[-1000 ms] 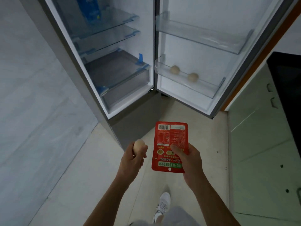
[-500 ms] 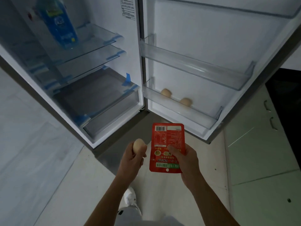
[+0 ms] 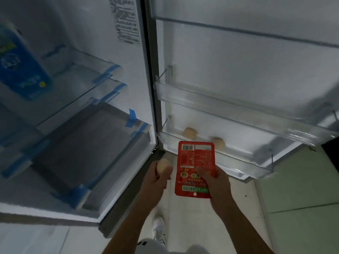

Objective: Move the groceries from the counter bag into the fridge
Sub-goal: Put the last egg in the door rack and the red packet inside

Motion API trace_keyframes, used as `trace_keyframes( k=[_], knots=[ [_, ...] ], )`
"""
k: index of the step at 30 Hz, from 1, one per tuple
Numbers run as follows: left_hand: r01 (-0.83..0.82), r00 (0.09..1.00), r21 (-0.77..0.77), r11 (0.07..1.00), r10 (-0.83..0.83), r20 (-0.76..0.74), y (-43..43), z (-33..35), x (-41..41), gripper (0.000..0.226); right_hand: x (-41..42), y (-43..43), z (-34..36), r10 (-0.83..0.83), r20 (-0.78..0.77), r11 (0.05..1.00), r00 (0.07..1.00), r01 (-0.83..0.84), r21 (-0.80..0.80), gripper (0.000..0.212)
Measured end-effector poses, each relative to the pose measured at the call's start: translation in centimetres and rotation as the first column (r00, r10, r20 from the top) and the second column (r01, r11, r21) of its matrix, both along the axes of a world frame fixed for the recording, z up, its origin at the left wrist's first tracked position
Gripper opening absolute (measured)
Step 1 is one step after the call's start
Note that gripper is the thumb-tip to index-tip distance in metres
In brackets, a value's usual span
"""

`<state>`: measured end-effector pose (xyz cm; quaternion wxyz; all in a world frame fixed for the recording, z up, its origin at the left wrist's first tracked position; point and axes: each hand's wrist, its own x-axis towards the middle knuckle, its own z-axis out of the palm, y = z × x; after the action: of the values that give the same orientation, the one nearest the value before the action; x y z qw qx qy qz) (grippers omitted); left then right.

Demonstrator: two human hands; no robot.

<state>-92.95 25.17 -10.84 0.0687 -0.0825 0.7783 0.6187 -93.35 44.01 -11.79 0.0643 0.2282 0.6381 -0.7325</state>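
Note:
My left hand [image 3: 156, 182] grips a pale egg [image 3: 162, 166] in front of the open fridge. My right hand [image 3: 216, 184] holds a flat red food packet [image 3: 195, 162] upright, its barcode at the top. Both hands hover just below the lowest door shelf [image 3: 238, 160], where two eggs lie: one [image 3: 189, 132] on the left, one [image 3: 218, 142] partly behind the packet. A blue carton [image 3: 20, 70] stands on an upper glass shelf inside the fridge at the left.
The fridge door stands open to the right with a second door shelf [image 3: 238, 110] above the lowest. Inside are glass shelves [image 3: 82, 83] and a grey drawer cover [image 3: 82, 143] with blue tape. Green cabinets [image 3: 302, 198] stand at the right; my shoe [image 3: 159, 230] is on the tiled floor.
I have stepped closer to the fridge, so its shelves and door fill more of the view. Both hands keep their hold and now sit just under the lowest door shelf.

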Motion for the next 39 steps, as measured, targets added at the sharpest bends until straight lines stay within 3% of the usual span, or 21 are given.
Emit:
trace_keyframes(
  k=[6,9,12,16,23,29,32,36,39],
  knots=[
    [0.087,0.996,-0.102,0.991,-0.090,-0.020,-3.4,-0.1,-6.8,0.044,-3.0,-3.3,1.0,-0.084,-0.018,0.996,0.996,0.083,-0.019,0.025],
    [0.194,0.980,-0.070,0.979,-0.197,-0.035,-2.9,0.9,-9.0,0.035,-3.0,-3.1,1.1,-0.152,-0.022,0.988,0.988,0.152,-0.003,0.037],
    [0.285,0.953,-0.084,0.955,-0.292,-0.081,-2.1,1.3,-11.0,0.042,-2.8,-1.9,1.3,-0.224,-0.024,0.974,0.974,0.225,0.030,0.036],
    [0.363,0.906,-0.186,0.913,-0.393,-0.161,-0.4,0.9,-13.3,0.034,-2.9,0.3,1.3,-0.317,-0.026,0.946,0.948,0.318,0.070,0.028],
    [0.498,0.811,-0.262,0.827,-0.551,-0.196,2.2,0.8,-15.9,0.051,-3.0,2.8,1.0,-0.419,-0.022,0.906,0.908,0.419,0.052,0.025],
    [0.504,0.746,-0.445,0.740,-0.633,-0.208,4.8,1.3,-18.4,0.045,-3.1,4.5,0.7,-0.457,-0.015,0.886,0.889,0.456,0.077,0.026],
    [0.560,0.711,-0.524,0.642,-0.697,-0.094,6.0,1.5,-19.8,0.044,-3.2,5.2,0.6,-0.478,-0.012,0.874,0.878,0.477,0.092,0.024],
    [0.657,0.590,-0.661,0.362,-0.793,0.151,7.5,1.6,-21.8,0.044,-3.4,5.9,0.6,-0.486,-0.008,0.869,0.874,0.485,0.101,0.024],
    [0.700,0.475,-0.683,0.211,-0.851,0.224,8.5,1.3,-22.8,0.037,-3.3,6.2,0.7,-0.488,-0.006,0.868,0.873,0.486,0.102,0.023]
  ],
)
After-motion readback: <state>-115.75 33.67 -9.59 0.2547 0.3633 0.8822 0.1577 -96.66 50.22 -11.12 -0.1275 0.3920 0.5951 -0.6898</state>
